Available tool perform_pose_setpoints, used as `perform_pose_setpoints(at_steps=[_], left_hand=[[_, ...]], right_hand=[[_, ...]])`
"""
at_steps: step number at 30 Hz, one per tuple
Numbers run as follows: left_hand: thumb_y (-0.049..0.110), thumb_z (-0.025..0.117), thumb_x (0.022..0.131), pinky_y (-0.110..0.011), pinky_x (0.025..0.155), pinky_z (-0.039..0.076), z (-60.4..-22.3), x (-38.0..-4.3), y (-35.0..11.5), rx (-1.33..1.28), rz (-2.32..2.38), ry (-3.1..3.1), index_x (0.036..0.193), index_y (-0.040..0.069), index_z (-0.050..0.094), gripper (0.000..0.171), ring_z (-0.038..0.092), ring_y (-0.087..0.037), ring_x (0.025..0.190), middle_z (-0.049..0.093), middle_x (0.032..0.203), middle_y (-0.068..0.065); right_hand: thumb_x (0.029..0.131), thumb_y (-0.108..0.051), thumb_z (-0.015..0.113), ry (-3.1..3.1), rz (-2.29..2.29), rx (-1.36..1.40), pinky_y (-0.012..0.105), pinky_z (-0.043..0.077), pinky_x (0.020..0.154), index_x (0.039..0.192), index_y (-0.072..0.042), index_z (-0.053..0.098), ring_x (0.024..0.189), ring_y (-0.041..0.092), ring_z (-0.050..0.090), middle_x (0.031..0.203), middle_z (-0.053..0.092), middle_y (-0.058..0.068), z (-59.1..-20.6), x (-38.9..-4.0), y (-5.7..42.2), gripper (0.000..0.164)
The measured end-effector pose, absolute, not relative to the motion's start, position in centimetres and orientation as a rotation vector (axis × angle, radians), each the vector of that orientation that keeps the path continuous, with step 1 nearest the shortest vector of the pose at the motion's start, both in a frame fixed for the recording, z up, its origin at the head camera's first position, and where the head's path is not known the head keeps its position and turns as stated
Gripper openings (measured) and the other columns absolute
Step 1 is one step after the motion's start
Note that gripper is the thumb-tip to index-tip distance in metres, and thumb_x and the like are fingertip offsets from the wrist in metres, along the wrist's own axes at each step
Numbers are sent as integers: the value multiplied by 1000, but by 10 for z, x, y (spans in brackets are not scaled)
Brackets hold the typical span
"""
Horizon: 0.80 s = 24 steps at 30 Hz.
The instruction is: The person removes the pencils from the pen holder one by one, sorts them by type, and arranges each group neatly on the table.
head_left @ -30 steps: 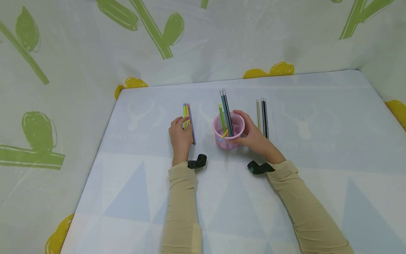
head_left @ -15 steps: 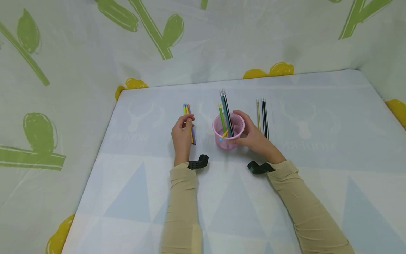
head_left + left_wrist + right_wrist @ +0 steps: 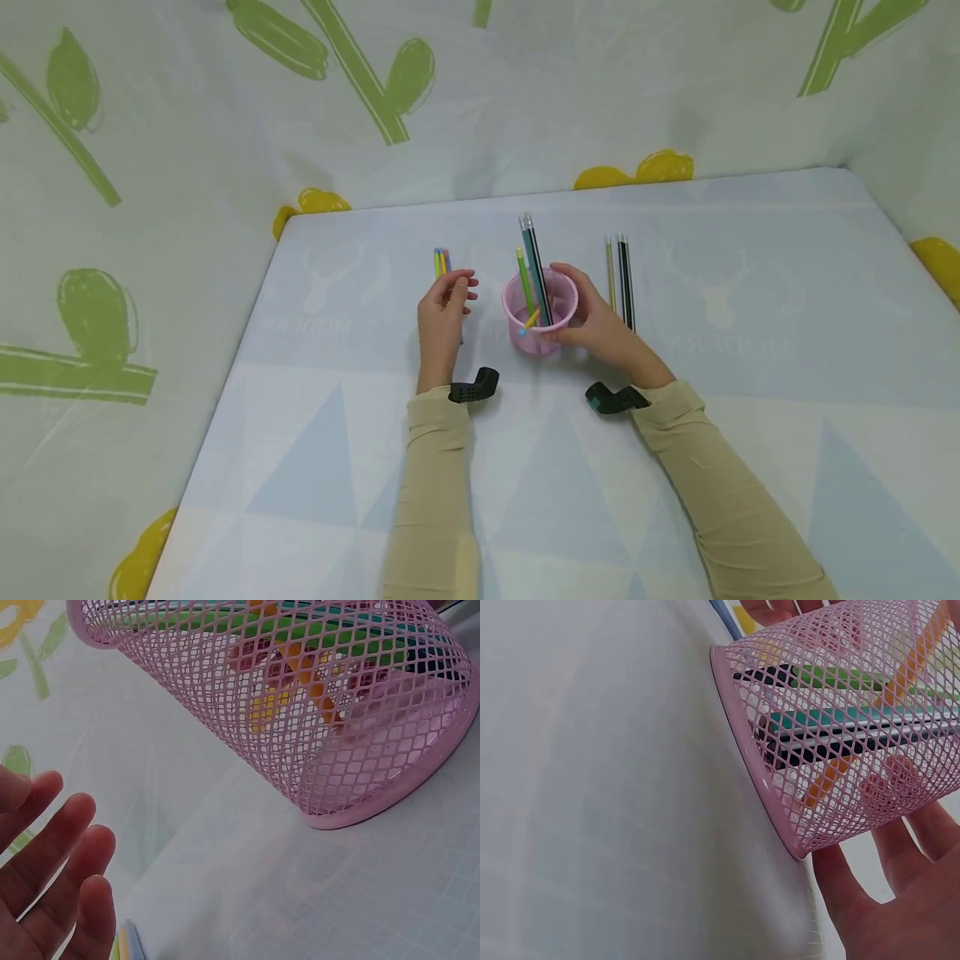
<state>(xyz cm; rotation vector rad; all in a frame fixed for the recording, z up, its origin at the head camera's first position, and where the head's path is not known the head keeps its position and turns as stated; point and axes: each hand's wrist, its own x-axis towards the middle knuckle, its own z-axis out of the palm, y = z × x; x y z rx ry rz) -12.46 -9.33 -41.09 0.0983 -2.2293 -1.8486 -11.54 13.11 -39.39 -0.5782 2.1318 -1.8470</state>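
Observation:
A pink mesh pencil cup (image 3: 537, 342) stands in the middle of the table, holding a green pencil (image 3: 522, 275), a yellow-orange pencil (image 3: 532, 317) with a blue end, and dark and teal pencils (image 3: 531, 250). My right hand (image 3: 606, 323) grips the cup from its right side, fingers behind and thumb in front. Just left of the cup, my left hand (image 3: 441, 327) hovers with bent, spaced fingers and nothing visible in them. Behind it lie several bright pencils (image 3: 442, 262), partly hidden. In the left wrist view, those fingers (image 3: 90, 855) are apart from the mesh.
Right of the cup lie a gold-coloured pencil (image 3: 611, 271) and black pencils (image 3: 626, 279), partly behind the right hand. The table (image 3: 555, 483) has a pale patterned cloth, and a leaf-printed curtain (image 3: 510, 100) hangs along its back and left sides.
My left hand has moved right, off the bright pencils and toward the cup; those pencils stay on the table. The right hand and cup have stayed in place.

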Motion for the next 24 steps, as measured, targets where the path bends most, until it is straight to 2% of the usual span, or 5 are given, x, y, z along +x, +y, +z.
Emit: perform_pose_setpoints(at_steps=[3,9,17,24], left_hand=[[41,49,89,-30,69,49,-412,-124,-91,71,-1897,-2219,104,19,62,29,58,-12,84,62,95,3],[47,46,88,-32,75,48,-412,-125,-80,-19,-1991,-2176,106,18,61,38,58,-13,91,62,99,1],[49,38,91,-31,85,45,-419,-124,-70,-134,-2084,-2167,114,16,58,45,53,-14,103,59,111,0],[54,40,88,-33,93,38,-413,-121,-64,-189,-2113,-2355,120,26,55,45,46,-6,112,53,121,9]], right_hand=[[73,-4,71,2125,-1853,-591,48,31,97,139,-19,19,122,25,33,138,28,6,-402,-118,132,85],[72,-12,74,2167,-1830,-594,46,34,95,138,-29,20,120,21,36,136,30,-1,-415,-125,134,86],[73,-4,70,2153,-1838,-567,47,30,98,139,-18,20,125,24,30,139,28,7,-399,-115,131,84],[74,-2,68,2159,-1845,-612,49,31,97,139,-11,18,122,28,32,139,26,13,-389,-112,130,82]])
